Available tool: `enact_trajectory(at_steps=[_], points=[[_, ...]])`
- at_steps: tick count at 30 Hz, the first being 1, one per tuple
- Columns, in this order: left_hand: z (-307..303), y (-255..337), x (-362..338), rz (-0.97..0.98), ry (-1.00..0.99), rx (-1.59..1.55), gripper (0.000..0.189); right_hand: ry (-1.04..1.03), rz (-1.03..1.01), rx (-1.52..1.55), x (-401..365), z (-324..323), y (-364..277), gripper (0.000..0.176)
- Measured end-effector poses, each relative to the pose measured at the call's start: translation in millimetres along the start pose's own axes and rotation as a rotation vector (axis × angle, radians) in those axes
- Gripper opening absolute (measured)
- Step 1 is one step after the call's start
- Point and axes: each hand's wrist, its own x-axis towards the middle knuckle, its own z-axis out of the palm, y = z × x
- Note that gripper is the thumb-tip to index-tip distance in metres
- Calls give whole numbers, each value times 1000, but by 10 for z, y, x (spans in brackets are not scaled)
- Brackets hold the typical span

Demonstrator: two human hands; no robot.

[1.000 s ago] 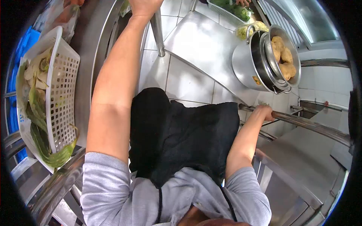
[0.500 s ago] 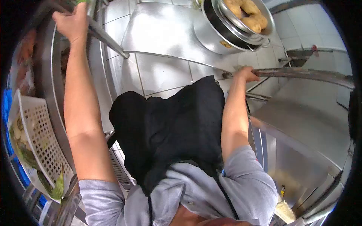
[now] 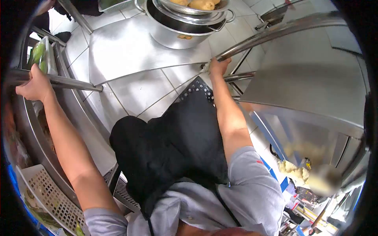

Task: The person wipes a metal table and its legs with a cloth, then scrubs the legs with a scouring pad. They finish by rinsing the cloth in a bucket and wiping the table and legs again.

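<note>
Rails, steel: left rail (image 3: 75,83) clenched in left hand (image 3: 36,85), right rail (image 3: 275,32) gripped by right hand (image 3: 217,67) (pot (image 3: 173,27) label beyond, unreadable).

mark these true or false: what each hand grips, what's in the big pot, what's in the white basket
1. The left hand grips a round steel bar. True.
2. The right hand holds a knife. False: it grips the slanted steel rail.
3. The large steel pot carries a steel colander of brown potatoes. True.
4. The white perforated plastic basket is empty. False: green leaves lie in it.
</note>
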Motion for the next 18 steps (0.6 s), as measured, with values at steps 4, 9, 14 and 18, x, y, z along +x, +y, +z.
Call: enact_trajectory(at_steps=[4,9,14,18], points=[[2,46,-33,-19,10,37,52,-107,-172,-225,-458,-300,-185,77],[53,-25,-27,-27,29,97,51,-903,-181,-502,-909,-631,-316,53],[-30,124,-102,-70,-22,40,49,-1260,-390,-605,-1314,-1080,-898,44],[-91,252,-149,26,37,53,48,-1334,-643,-669,-1407,-992,-1170,42]])
